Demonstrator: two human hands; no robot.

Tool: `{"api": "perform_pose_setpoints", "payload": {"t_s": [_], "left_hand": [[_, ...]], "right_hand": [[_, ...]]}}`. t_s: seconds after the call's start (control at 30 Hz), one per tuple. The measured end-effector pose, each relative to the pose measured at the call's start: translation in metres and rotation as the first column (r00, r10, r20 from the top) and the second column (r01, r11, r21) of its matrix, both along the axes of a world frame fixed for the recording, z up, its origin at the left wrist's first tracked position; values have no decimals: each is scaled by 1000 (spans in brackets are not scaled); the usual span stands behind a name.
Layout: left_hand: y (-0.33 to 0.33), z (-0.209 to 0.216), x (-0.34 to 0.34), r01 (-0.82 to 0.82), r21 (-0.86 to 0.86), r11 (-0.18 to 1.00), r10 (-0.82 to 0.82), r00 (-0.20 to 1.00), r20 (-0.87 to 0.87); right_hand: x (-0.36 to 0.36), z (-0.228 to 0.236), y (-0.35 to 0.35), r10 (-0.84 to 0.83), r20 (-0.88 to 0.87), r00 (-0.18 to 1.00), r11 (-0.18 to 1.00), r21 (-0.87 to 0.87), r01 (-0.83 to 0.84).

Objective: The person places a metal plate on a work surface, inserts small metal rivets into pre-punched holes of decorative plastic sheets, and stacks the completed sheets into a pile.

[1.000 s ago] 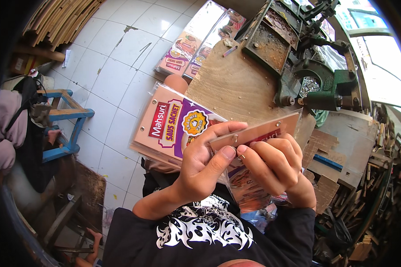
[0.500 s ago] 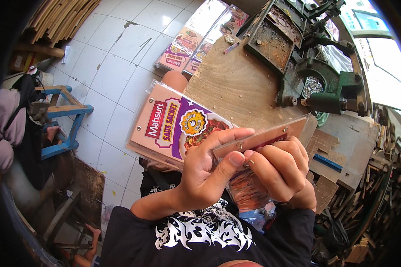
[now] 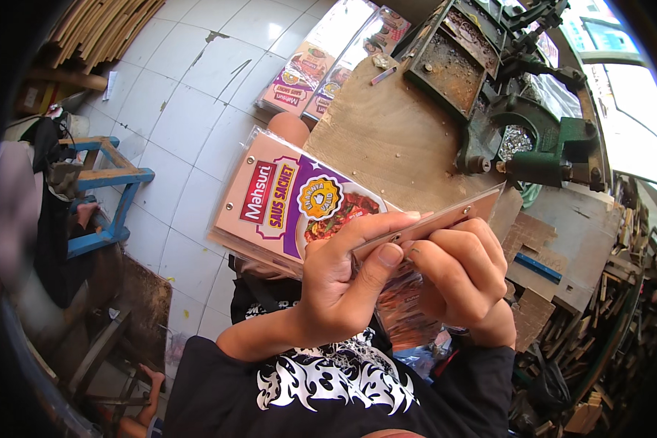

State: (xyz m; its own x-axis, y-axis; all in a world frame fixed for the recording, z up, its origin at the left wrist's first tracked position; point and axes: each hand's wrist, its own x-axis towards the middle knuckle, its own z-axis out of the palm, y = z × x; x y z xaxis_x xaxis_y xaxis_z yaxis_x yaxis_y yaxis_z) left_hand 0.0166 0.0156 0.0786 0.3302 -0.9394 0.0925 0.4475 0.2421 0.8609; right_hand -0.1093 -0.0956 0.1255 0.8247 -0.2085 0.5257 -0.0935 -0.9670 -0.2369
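My left hand [image 3: 347, 274] pinches one corner of a printed packaging card [image 3: 445, 215] in a clear plastic sleeve, thumb beside a small metal eyelet. The card is tilted and seen nearly edge-on. My right hand [image 3: 463, 274] is closed against the card's near side, fingers curled next to that eyelet; what its fingertips hold is hidden. To the left lies a stack of similar cards [image 3: 259, 201], pink and purple with a food picture and metal eyelets along one end. More printed material [image 3: 405, 310] in clear plastic shows below my hands.
Ahead stands a wooden worktop [image 3: 372, 146] with a green metal machine [image 3: 525, 146] and its tray of metal bits [image 3: 449, 62]. More sleeved card stacks [image 3: 299, 77] are beyond. A blue stool frame [image 3: 113, 179] stands left; wood scraps [image 3: 598, 328] are piled right.
My right fingers have shifted against the card, and a small metal piece at their tips no longer shows. The card has turned slightly more edge-on. The view has shifted a little.
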Motion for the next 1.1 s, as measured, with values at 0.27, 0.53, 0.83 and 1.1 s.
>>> {"api": "perform_pose_setpoints", "payload": {"t_s": [0.27, 0.53, 0.83, 1.1], "left_hand": [[-1, -5, -1, 6, 101, 995, 14, 982, -191], [-4, -15, 3, 15, 51, 999, 13, 855, -519], [-18, -34, 0, -236, 207, 949, 311, 800, -514], [-16, -46, -4, -294, 209, 933, 351, 873, -339]], "right_hand": [[3, -2, 8, -53, -72, 996, 995, 83, 59], [6, -17, 3, 2, 60, 998, 983, 184, -13], [-7, -18, 6, -170, 132, 976, 907, 409, 103], [-108, -48, 64, -457, -259, 851, 218, 895, 390]]}}
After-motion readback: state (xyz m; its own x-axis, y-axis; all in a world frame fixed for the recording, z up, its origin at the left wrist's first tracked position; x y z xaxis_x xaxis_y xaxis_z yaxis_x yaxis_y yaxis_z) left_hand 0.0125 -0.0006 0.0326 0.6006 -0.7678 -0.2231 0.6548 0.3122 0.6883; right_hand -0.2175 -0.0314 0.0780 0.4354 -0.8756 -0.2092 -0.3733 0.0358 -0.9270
